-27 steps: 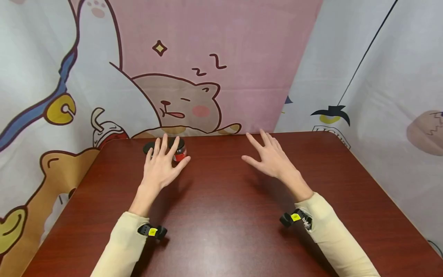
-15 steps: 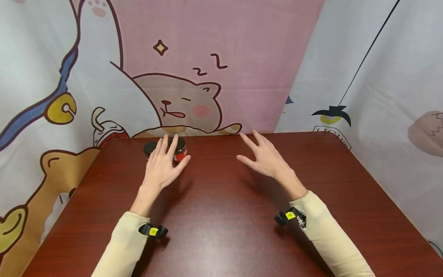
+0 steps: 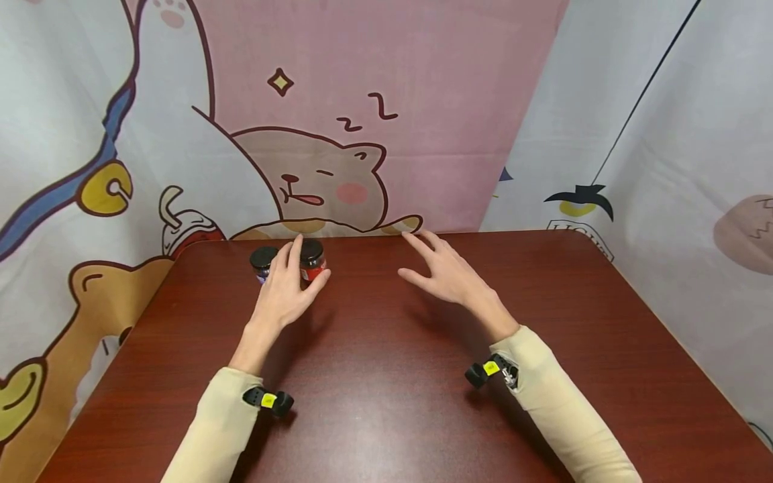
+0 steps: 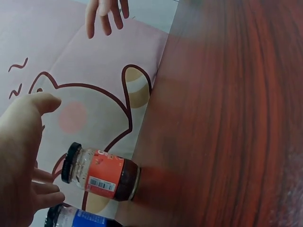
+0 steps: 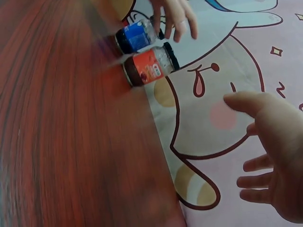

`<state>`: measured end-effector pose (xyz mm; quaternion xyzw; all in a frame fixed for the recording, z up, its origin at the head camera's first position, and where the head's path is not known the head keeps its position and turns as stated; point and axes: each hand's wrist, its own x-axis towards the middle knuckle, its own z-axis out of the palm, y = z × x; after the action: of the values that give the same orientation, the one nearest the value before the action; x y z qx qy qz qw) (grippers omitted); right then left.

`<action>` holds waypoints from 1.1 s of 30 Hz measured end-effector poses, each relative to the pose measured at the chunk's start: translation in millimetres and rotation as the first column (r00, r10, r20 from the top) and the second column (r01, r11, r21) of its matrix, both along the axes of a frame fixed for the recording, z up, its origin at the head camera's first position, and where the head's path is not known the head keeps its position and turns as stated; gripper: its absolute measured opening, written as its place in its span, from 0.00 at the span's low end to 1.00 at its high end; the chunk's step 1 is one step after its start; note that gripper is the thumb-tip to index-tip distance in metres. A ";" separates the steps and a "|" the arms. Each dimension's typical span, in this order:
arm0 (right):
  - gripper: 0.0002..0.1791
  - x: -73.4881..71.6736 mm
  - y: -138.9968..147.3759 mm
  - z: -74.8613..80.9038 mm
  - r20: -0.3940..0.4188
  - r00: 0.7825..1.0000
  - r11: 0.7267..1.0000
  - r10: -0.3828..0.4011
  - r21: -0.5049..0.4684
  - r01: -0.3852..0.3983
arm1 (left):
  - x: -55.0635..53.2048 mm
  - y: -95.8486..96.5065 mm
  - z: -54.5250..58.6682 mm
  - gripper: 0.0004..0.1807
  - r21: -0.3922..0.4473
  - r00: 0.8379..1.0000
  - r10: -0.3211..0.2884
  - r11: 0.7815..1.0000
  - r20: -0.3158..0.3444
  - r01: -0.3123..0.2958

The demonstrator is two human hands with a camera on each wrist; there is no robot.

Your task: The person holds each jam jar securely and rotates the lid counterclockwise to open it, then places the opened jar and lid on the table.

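Two glass jars with black lids stand side by side near the table's back edge. One jar has a red label [image 4: 103, 174]; the other has a blue label [image 5: 135, 37] and stands to its left in the head view. My left hand [image 3: 282, 292] hovers in front of both, fingers extended and thumb spread, partly hiding them in the head view. It holds nothing. My right hand [image 3: 448, 272] is held over the table to the right of the jars, fingers loosely extended, also holding nothing.
The dark red-brown wooden table [image 3: 374, 376] reaches back to a printed cloth [image 3: 459, 100] with cartoon animals, which hangs behind it and along both sides. Each wrist carries a strap with a small black camera [image 3: 280, 404].
My right hand has moved left, toward the jars. The left hand's fingers have drawn closer together, and more of the blue-labelled jar now shows beside them.
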<state>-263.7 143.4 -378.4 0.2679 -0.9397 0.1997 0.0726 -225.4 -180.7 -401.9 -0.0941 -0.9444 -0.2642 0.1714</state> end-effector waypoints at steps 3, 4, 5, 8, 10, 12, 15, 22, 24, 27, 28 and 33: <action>0.42 -1.5 -6.7 1.0 0.042 0.999 0.999 0.020 -0.037 -0.018 | -0.9 -1.6 -2.4 0.49 0.044 0.999 -0.011 0.999 0.038 0.009; 0.42 -2.0 -9.0 1.4 0.049 0.998 0.999 0.026 -0.047 -0.024 | -1.4 -1.9 -3.1 0.50 0.056 0.999 -0.014 0.998 0.048 0.012; 0.42 -2.3 -11.4 1.8 0.052 0.998 0.998 0.033 -0.054 -0.030 | -1.7 -2.3 -3.6 0.50 0.067 0.998 -0.016 0.998 0.056 0.012; 0.42 -3.0 -17.7 2.5 0.056 0.997 0.997 0.048 -0.069 -0.044 | -2.9 -2.6 -4.5 0.50 0.090 0.997 -0.020 0.996 0.070 0.014; 0.42 -4.0 -21.4 2.1 0.056 0.997 0.995 0.060 -0.085 -0.055 | -4.2 -2.8 -5.0 0.50 0.101 0.997 -0.022 0.995 0.076 0.014; 0.41 -5.3 -24.9 1.3 0.065 0.995 0.991 0.074 -0.116 -0.066 | -5.8 -3.3 -5.8 0.50 0.113 0.996 -0.027 0.993 0.082 0.018; 0.41 -7.7 -30.2 0.2 0.082 0.992 0.982 0.095 -0.173 -0.080 | -8.7 -4.5 -7.2 0.50 0.137 0.995 -0.037 0.990 0.097 0.024; 0.41 -12.6 -45.4 -0.2 0.109 0.987 0.966 0.122 -0.241 -0.093 | -13.3 -7.0 -12.4 0.50 0.206 0.988 -0.066 0.978 0.142 0.036; 0.41 -14.2 -49.8 -0.7 0.114 0.986 0.964 0.124 -0.250 -0.092 | -14.1 -7.4 -13.1 0.51 0.222 0.985 -0.071 0.974 0.154 0.036; 0.40 -16.7 -55.7 -1.4 0.113 0.985 0.962 0.129 -0.256 -0.097 | -15.1 -7.5 -12.9 0.51 0.233 0.984 -0.073 0.972 0.163 0.034; 0.40 -17.5 -57.6 -1.5 0.114 0.984 0.961 0.135 -0.259 -0.102 | -15.4 -7.5 -12.6 0.51 0.237 0.983 -0.074 0.971 0.166 0.033; 0.40 -21.9 -67.1 -1.4 0.121 0.981 0.951 0.155 -0.289 -0.114 | -18.4 -7.3 -12.1 0.52 0.251 0.982 -0.081 0.967 0.170 0.036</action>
<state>-285.6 76.3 -379.7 0.3035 -0.8842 0.3539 0.0289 -243.8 -188.0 -414.0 -0.0757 -0.9126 -0.3920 0.0882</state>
